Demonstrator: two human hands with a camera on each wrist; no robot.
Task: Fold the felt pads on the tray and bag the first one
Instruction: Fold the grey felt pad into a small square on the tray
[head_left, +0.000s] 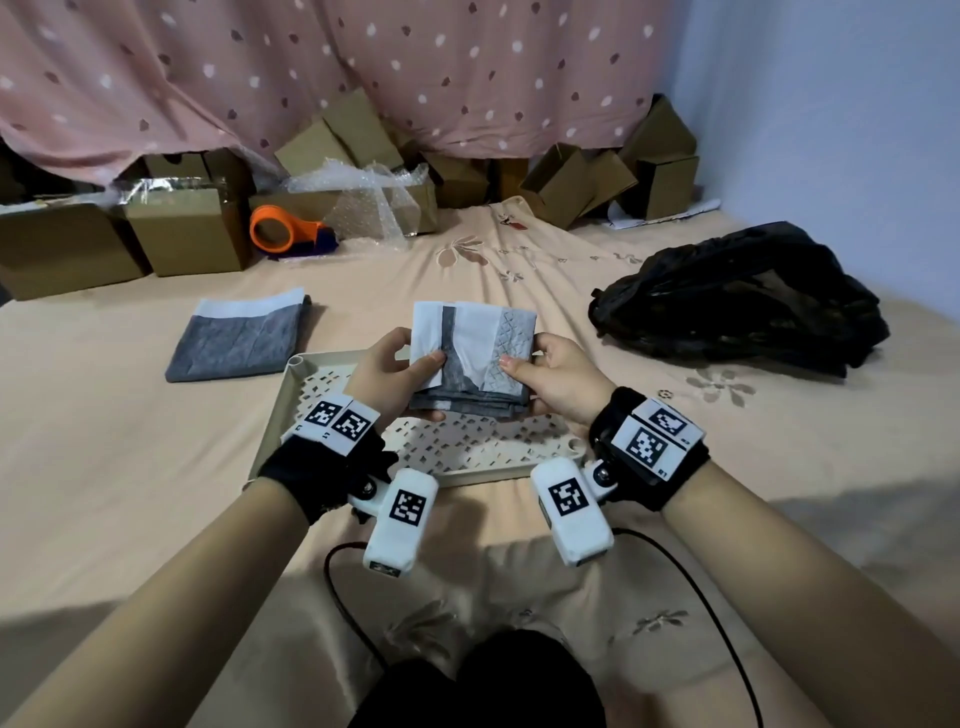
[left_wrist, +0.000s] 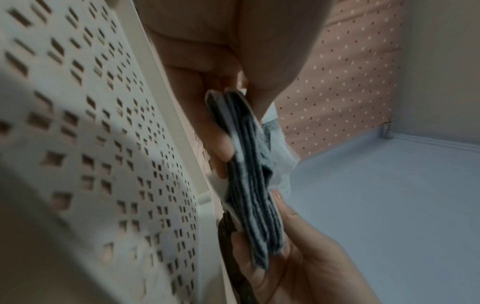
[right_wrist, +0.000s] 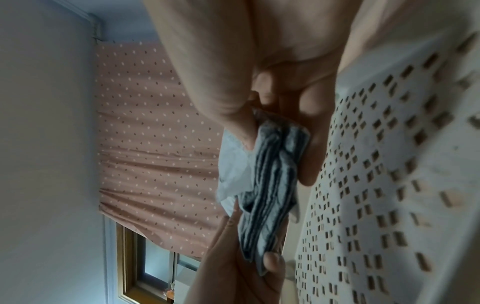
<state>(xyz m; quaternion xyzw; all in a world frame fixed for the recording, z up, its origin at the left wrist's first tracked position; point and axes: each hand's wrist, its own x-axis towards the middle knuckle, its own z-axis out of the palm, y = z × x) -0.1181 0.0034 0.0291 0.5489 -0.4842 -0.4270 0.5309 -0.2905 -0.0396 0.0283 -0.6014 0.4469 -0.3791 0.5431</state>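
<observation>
Both hands hold a folded grey and white felt pad (head_left: 470, 358) a little above the cream perforated tray (head_left: 467, 452). My left hand (head_left: 415, 379) pinches its left edge, thumb on top and fingers beneath. My right hand (head_left: 524, 384) pinches the right edge the same way. The wrist views show the pad's stacked layers (left_wrist: 249, 185) (right_wrist: 270, 195) edge-on between the two hands, with the tray (left_wrist: 91, 144) (right_wrist: 389, 185) just behind. A second folded grey pad (head_left: 239, 338) lies on the bed left of the tray. A crumpled black plastic bag (head_left: 743, 296) lies to the right.
Cardboard boxes (head_left: 187, 234), an orange tape dispenser (head_left: 283, 231) and bubble wrap (head_left: 369, 202) line the far edge under a pink dotted curtain. A black cable (head_left: 353, 597) runs over the bed near my knees. A pale wall stands at the right.
</observation>
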